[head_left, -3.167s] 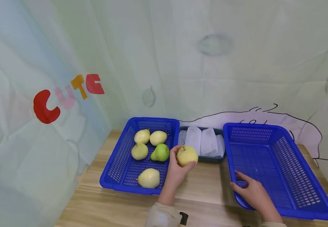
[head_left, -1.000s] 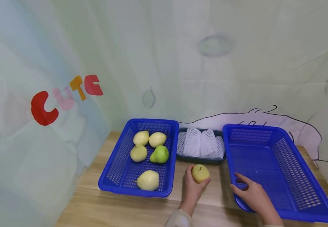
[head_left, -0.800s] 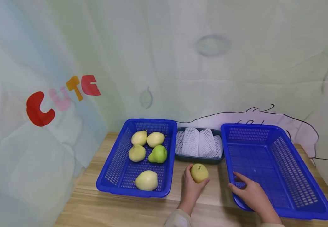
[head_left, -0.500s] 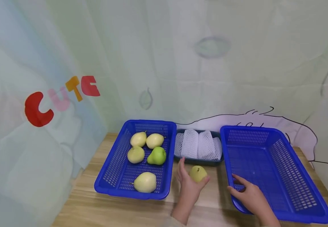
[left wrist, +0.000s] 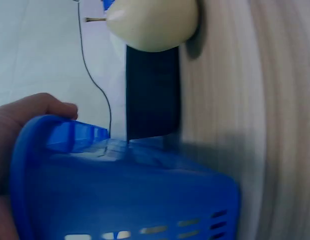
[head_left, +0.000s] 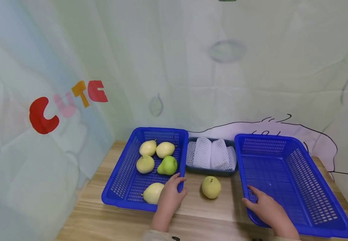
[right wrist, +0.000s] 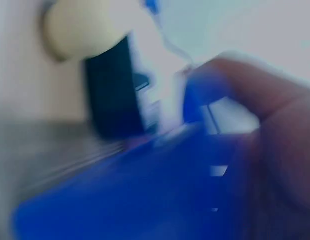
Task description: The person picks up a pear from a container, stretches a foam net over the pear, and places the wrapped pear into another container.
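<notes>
Evidently the printed curtain dominates my head feed, above the wooden table. The left basket, lower centre, holds five pears; the right basket stands lower right, a dark tray of mesh sleeves between. I see the left hand curled over the left basket's near right corner, the right hand gripping the right basket's left rim. One lone pear rests on the table between. I'd judge basket-steadying in hand; next calls for an even hold, avoiding that pear. Only "CUTE" reads, frame left.
</notes>
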`<control>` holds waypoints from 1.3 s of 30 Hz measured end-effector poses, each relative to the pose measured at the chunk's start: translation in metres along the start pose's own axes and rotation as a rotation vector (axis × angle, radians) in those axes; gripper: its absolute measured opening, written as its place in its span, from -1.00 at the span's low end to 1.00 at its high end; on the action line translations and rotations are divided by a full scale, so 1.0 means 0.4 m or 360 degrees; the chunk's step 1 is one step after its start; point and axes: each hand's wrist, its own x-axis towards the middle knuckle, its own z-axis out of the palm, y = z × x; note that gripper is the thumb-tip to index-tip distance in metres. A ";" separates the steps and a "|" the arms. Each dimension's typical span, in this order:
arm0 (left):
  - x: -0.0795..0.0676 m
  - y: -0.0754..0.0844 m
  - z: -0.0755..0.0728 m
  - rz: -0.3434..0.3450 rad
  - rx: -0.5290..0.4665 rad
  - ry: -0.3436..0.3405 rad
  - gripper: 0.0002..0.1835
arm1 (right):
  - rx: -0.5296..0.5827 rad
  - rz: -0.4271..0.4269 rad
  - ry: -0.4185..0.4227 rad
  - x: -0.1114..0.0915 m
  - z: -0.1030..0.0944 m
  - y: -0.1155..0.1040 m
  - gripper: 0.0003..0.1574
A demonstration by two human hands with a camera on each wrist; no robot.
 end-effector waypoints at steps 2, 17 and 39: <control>-0.003 -0.003 0.009 -0.0010 0.0011 0.0045 -0.71 | -0.0028 -0.0007 -0.0022 0.010 -0.034 -0.035 0.18; 0.009 -0.017 0.010 -0.0048 -0.0086 0.0108 -0.71 | -0.0574 -0.0233 0.0038 0.372 -0.014 -0.166 -0.02; 0.007 -0.015 0.008 -0.0027 -0.0144 0.0134 -0.73 | 0.0529 0.0148 0.0886 0.319 -0.073 -0.169 -0.88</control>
